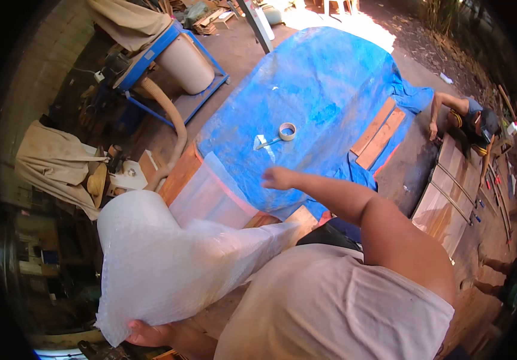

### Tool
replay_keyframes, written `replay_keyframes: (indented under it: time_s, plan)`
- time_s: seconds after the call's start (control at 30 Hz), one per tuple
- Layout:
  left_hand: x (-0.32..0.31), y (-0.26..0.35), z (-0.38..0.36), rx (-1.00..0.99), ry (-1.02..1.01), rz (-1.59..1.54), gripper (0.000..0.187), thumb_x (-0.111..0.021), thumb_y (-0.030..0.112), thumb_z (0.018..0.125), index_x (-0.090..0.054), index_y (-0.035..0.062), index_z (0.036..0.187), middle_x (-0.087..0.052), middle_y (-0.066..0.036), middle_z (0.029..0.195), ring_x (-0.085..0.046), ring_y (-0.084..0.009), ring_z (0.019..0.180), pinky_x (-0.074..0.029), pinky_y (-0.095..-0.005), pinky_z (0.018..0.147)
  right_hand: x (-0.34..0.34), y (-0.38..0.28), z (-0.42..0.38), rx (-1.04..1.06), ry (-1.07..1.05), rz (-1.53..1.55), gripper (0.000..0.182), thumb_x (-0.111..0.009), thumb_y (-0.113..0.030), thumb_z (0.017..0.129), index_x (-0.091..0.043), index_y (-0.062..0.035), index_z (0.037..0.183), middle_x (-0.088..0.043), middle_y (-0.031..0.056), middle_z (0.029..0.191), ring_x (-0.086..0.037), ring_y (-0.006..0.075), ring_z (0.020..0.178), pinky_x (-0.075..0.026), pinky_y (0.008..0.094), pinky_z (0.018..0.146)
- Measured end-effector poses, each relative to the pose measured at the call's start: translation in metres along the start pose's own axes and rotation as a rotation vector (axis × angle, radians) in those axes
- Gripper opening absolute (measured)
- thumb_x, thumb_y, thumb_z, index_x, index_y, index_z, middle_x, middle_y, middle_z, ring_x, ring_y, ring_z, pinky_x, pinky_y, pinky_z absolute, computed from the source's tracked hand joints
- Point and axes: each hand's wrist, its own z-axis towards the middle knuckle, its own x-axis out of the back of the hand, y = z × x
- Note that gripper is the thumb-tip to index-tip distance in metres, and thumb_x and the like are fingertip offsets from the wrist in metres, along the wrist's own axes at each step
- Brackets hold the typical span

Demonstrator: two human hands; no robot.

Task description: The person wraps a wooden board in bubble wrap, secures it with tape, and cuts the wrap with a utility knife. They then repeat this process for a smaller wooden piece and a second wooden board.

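Note:
At the lower left, my left hand [144,333] grips the bottom edge of a wide sheet of bubble wrap [168,273]. The sheet hangs from a thick white roll [132,217] and stretches right towards my body. My right hand [279,178] is raised over the near side of a blue tarp [318,78], apart from the wrap. Motion blur smears its fingers. A tape roll [287,132] lies on the tarp beyond that hand. Pinkish translucent sheeting [210,195] covers wood beside the tarp.
Two wooden boards [381,133] lie on the tarp's right side. Another person [471,117] crouches at the right by clamped wood panels [447,192]. A blue-framed machine [150,57] with a hose [171,117] stands upper left. Someone's legs [489,279] show lower right.

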Motion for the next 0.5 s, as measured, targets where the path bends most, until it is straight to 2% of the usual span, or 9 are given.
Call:
replay_keyframes:
  time_s: [0.03,0.1,0.13,0.23,0.3,0.33,0.4,0.47,0.5]
  plan:
    - [0.007,-0.005,0.003,0.009,0.000,0.001,0.068,-0.069,0.032,0.087,-0.038,-0.0016,0.138,-0.047,-0.021,0.137,-0.047,-0.0345,0.123,-0.038,-0.0471,0.104,-0.021,0.051,-0.006,-0.079,-0.076,-0.003,0.056,-0.065,-0.049,0.083,-0.065,0.0007,0.110,-0.064,0.0245,0.110,-0.062,0.0381,0.102,-0.050,0.0441,0.087]
    - [0.001,-0.023,0.010,0.023,-0.003,0.008,0.068,-0.068,0.031,0.088,-0.037,-0.0017,0.139,-0.046,-0.021,0.137,-0.047,-0.0347,0.124,-0.038,-0.0477,0.104,-0.032,0.090,-0.022,-0.300,-0.217,-0.198,0.055,-0.069,-0.042,0.079,-0.063,0.0020,0.112,-0.065,0.0216,0.111,-0.063,0.0377,0.102,-0.049,0.0437,0.090]
    - [-0.008,-0.031,0.011,0.034,-0.008,0.020,0.068,-0.068,0.031,0.088,-0.036,-0.0016,0.139,-0.046,-0.021,0.137,-0.046,-0.0347,0.124,-0.038,-0.0477,0.105,-0.037,0.112,-0.022,-0.300,-0.225,-0.194,0.055,-0.069,-0.042,0.079,-0.063,0.0020,0.112,-0.065,0.0216,0.111,-0.063,0.0377,0.102,-0.049,0.0437,0.090]
    - [-0.044,-0.049,0.007,0.066,-0.010,0.091,0.069,-0.069,0.031,0.088,-0.036,-0.0014,0.139,-0.045,-0.021,0.138,-0.045,-0.0347,0.125,-0.037,-0.0476,0.105,-0.049,0.170,0.001,-0.451,-0.450,-0.245,0.057,-0.071,-0.041,0.076,-0.062,0.0015,0.113,-0.066,0.0227,0.110,-0.062,0.0391,0.103,-0.049,0.0443,0.092]
    - [-0.071,-0.053,-0.001,0.091,-0.001,0.163,0.070,-0.069,0.031,0.088,-0.036,-0.0012,0.139,-0.045,-0.021,0.138,-0.045,-0.0347,0.125,-0.036,-0.0476,0.105,-0.049,0.192,0.024,-0.494,-0.314,-0.179,0.055,-0.067,-0.035,0.079,-0.058,0.0007,0.119,-0.061,0.0253,0.119,-0.061,0.0413,0.105,-0.049,0.0465,0.093]
    - [-0.084,-0.055,-0.003,0.099,0.002,0.200,0.070,-0.069,0.032,0.088,-0.035,-0.0011,0.140,-0.045,-0.021,0.138,-0.045,-0.0347,0.126,-0.036,-0.0476,0.106,-0.048,0.200,0.043,-0.478,-0.345,-0.171,0.055,-0.067,-0.035,0.079,-0.058,0.0007,0.119,-0.061,0.0253,0.119,-0.061,0.0413,0.105,-0.049,0.0465,0.093]
    - [-0.107,-0.062,-0.002,0.115,-0.012,0.267,0.071,-0.069,0.032,0.087,-0.035,-0.0010,0.140,-0.044,-0.021,0.139,-0.044,-0.0347,0.126,-0.036,-0.0476,0.106,-0.049,0.212,0.087,-0.631,-0.155,-0.179,0.050,-0.059,-0.024,0.084,-0.050,-0.0010,0.128,-0.049,0.0268,0.133,-0.059,0.0436,0.108,-0.048,0.0492,0.093]
    - [-0.125,-0.071,0.004,0.135,-0.035,0.325,0.071,-0.069,0.032,0.087,-0.035,-0.0008,0.140,-0.043,-0.021,0.139,-0.043,-0.0346,0.127,-0.035,-0.0475,0.106,-0.048,0.227,0.127,-0.631,-0.068,-0.169,0.046,-0.048,-0.012,0.089,-0.043,-0.0023,0.134,-0.037,0.0260,0.143,-0.060,0.0456,0.106,-0.050,0.0504,0.091]
    - [-0.133,-0.074,0.006,0.146,-0.041,0.350,0.071,-0.070,0.032,0.087,-0.034,-0.0007,0.140,-0.043,-0.021,0.140,-0.043,-0.0346,0.127,-0.035,-0.0475,0.107,-0.042,0.230,0.145,-0.628,-0.088,-0.159,0.046,-0.048,-0.012,0.089,-0.043,-0.0023,0.134,-0.037,0.0260,0.143,-0.060,0.0456,0.106,-0.050,0.0504,0.091]
